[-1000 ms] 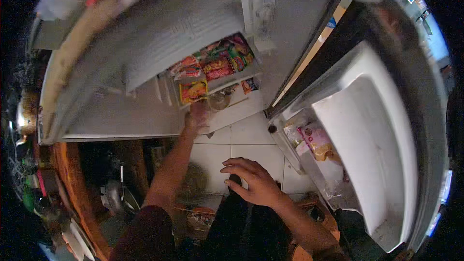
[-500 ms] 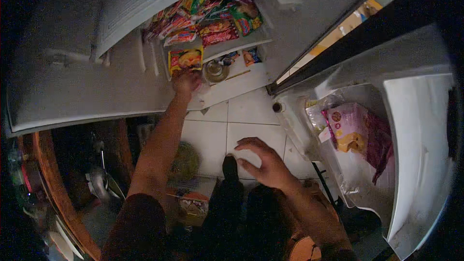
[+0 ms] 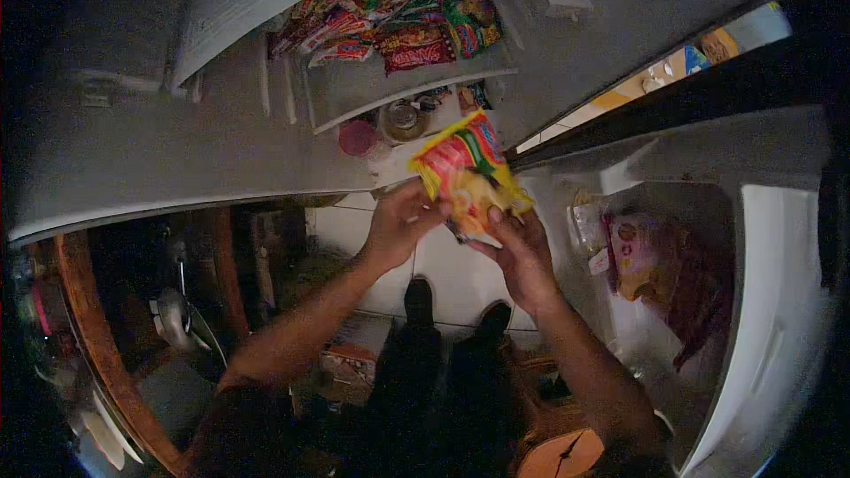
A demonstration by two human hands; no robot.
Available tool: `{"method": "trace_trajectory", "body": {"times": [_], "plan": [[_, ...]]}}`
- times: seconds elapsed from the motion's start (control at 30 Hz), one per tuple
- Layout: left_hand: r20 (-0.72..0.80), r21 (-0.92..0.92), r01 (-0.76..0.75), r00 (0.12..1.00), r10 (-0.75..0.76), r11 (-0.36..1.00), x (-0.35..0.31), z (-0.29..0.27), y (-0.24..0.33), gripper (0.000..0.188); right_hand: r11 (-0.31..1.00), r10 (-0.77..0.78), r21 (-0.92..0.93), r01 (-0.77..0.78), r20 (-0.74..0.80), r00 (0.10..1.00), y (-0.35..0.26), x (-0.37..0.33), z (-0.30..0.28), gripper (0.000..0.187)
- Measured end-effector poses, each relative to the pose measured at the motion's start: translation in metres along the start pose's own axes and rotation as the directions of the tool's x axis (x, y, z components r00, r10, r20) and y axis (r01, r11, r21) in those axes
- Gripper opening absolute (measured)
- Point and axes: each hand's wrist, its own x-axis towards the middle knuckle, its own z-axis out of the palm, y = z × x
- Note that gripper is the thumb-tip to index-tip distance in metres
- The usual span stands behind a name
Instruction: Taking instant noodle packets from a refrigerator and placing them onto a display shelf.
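Both my hands hold an instant noodle packet (image 3: 476,168), yellow, red and green with a picture of food on it. My left hand (image 3: 403,223) pinches its lower left edge. My right hand (image 3: 522,255) grips its lower right corner, thumb on the front. The packet is tilted and a little blurred. Beyond it, many colourful packets (image 3: 416,46) are heaped in a pale bin (image 3: 460,78). Just below that bin are a round glass jar (image 3: 405,119) and a pinkish round thing (image 3: 358,136), its kind unclear.
On the right, a pale door-like panel (image 3: 768,301) with a trough holds a pink and purple bag (image 3: 651,257). A grey panel (image 3: 212,155) spans the left. My feet stand on white floor tiles (image 3: 452,264). An orange round thing (image 3: 562,458) lies at the lower right.
My left hand has drawn the noodle packet out from in front of the bin, toward me and to the right. My right hand, empty before, has risen and now grips it too.
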Motion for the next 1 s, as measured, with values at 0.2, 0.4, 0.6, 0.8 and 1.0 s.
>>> {"method": "trace_trajectory", "body": {"times": [0.2,0.4,0.6,0.8,1.0], "plan": [[0.175,0.340,-0.183,0.976,0.129,0.922,0.070,-0.043,0.013,0.047,0.976,-0.211,-0.064,0.209,-0.043,0.976,0.003,0.006,-0.004,0.056],[-0.040,0.774,-0.230,0.912,0.408,0.590,0.217,-0.002,0.017,0.053,0.969,-0.232,-0.081,0.232,0.002,0.973,0.009,0.008,-0.018,0.058],[-0.133,0.797,-0.133,0.912,0.387,0.588,0.296,0.034,0.005,0.081,0.967,-0.234,-0.098,0.237,0.040,0.971,0.010,0.001,-0.029,0.054],[-0.530,0.809,0.416,0.823,0.207,0.415,0.335,0.114,-0.053,0.065,0.970,-0.192,-0.142,0.196,0.040,0.981,-0.001,-0.018,-0.080,0.053],[-0.209,0.748,-0.353,0.679,0.704,0.562,0.364,-0.016,-0.077,0.037,0.983,-0.148,-0.085,0.160,0.139,0.979,0.019,-0.028,-0.056,0.058]]}}
